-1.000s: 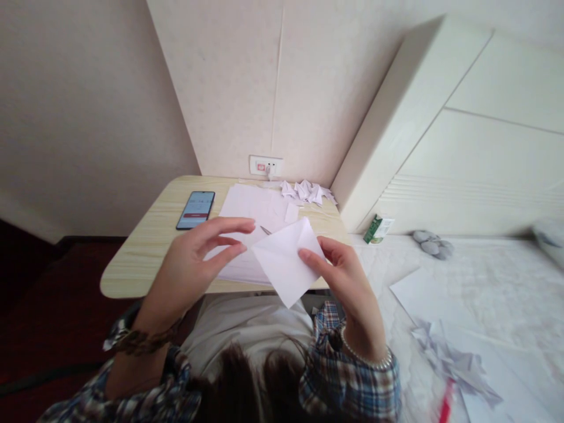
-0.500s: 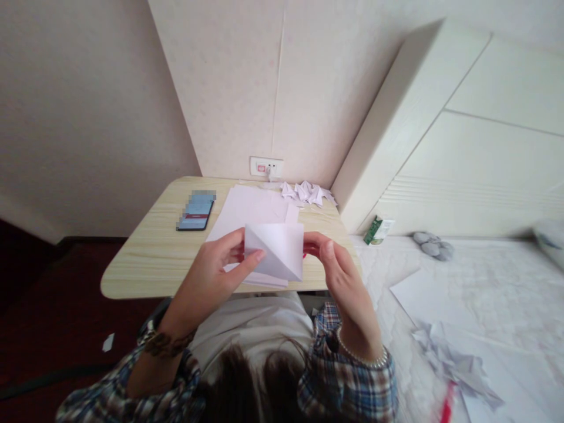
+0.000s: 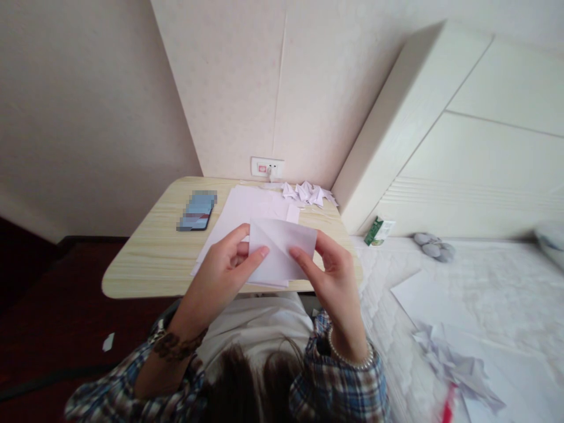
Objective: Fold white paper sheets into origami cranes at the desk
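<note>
Both hands hold one folded white paper sheet [image 3: 282, 249] above the near edge of a light wooden table [image 3: 145, 252]. My left hand [image 3: 222, 279] pinches its left side, thumb on the front and fingers behind. My right hand [image 3: 328, 276] pinches the right side in the same way. A diagonal crease runs across the sheet. Under it, a stack of white paper sheets [image 3: 247, 208] lies on the table.
A phone [image 3: 197, 211] lies on the table's left part. Several small folded paper pieces [image 3: 308, 192] sit by the wall socket [image 3: 267, 167]. To the right, a bed holds a green carton [image 3: 378, 230], grey socks [image 3: 434, 245], loose sheets and crumpled paper [image 3: 453, 364].
A second ago the sheet was an open diamond held mostly by my right hand. Both hands then closed on it and folded it into a flatter, squarer shape nearer the table.
</note>
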Available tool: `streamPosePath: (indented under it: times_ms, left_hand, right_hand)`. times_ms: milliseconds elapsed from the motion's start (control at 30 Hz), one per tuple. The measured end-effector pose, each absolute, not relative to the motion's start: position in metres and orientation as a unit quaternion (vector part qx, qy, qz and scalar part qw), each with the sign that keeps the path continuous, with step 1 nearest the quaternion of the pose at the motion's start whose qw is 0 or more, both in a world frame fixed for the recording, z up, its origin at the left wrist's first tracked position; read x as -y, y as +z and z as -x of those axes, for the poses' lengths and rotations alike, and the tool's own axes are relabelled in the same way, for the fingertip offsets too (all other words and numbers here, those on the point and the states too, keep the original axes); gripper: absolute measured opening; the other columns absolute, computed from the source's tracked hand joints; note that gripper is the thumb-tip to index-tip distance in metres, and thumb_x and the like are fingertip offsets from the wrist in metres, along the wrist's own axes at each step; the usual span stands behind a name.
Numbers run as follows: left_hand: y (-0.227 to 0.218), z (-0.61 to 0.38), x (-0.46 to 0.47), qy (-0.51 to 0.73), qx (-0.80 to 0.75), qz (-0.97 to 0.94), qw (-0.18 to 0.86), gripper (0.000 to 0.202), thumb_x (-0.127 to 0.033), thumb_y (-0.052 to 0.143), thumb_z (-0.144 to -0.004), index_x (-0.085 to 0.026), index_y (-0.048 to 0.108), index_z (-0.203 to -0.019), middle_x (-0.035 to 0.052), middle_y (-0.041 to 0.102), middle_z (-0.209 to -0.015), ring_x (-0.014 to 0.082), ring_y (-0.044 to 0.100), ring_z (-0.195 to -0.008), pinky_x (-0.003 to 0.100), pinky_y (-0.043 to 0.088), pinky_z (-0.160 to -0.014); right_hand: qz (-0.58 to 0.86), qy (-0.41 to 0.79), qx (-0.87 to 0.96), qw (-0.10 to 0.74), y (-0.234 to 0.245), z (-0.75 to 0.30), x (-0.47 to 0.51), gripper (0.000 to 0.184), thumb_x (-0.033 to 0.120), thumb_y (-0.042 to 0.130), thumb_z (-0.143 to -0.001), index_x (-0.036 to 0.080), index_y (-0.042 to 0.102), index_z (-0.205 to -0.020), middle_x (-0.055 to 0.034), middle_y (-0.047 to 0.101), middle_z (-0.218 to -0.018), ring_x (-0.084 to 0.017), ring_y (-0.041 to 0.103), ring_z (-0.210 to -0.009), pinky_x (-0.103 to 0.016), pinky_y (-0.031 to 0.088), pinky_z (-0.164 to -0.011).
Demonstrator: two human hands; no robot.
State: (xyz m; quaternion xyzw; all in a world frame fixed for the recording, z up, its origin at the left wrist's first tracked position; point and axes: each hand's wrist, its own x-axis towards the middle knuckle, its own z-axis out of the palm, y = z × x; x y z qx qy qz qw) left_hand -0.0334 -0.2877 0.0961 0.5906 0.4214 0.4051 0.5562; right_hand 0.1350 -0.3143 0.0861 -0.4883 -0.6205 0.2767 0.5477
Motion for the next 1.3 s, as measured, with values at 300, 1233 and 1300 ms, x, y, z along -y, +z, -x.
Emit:
streamPosePath:
  times_ms: [300, 1233, 1300]
  left_hand:
    - [0.097, 0.036, 0.283, 0.462, -0.438, -0.495, 0.591, 0.031, -0.027, 0.072, -0.071, -0.02, 0.062, -0.1, -0.003, 0.069, -0.068, 0.0129, 0.062, -0.054, 0.02, 0.051, -0.048]
    - [0.095, 0.038, 0.287, 0.431, -0.393, -0.496, 0.643, 0.049, -0.017, 0.065, -0.075, -0.02, 0.057, -0.123, 0.0003, 0.076, -0.085, 0.0151, 0.067, -0.07, 0.021, 0.048, -0.064]
    - [0.095, 0.038, 0.287, 0.424, -0.387, -0.51, 0.64, 0.048, -0.016, 0.065, -0.076, -0.019, 0.057, -0.123, 0.0006, 0.076, -0.086, 0.0153, 0.068, -0.071, 0.021, 0.049, -0.065]
  right_hand:
    - [0.415, 0.297, 0.663, 0.548, 0.085, -0.16, 0.32, 0.046, 0.019, 0.05, -0.095, 0.038, 0.046, -0.137, -0.0001, 0.07, -0.096, -0.015, 0.064, -0.086, -0.036, 0.051, -0.087]
    - [0.41, 0.065, 0.793, 0.446, 0.092, -0.148, 0.316, 0.005, 0.028, 0.069, -0.082, 0.025, 0.07, -0.08, -0.0033, 0.053, -0.138, -0.025, 0.045, -0.129, -0.045, 0.033, -0.11]
    - [0.421, 0.067, 0.774, 0.467, 0.092, -0.145, 0.316, 0.004, 0.026, 0.069, -0.082, 0.023, 0.069, -0.078, -0.0039, 0.057, -0.133, -0.024, 0.049, -0.124, -0.043, 0.036, -0.107]
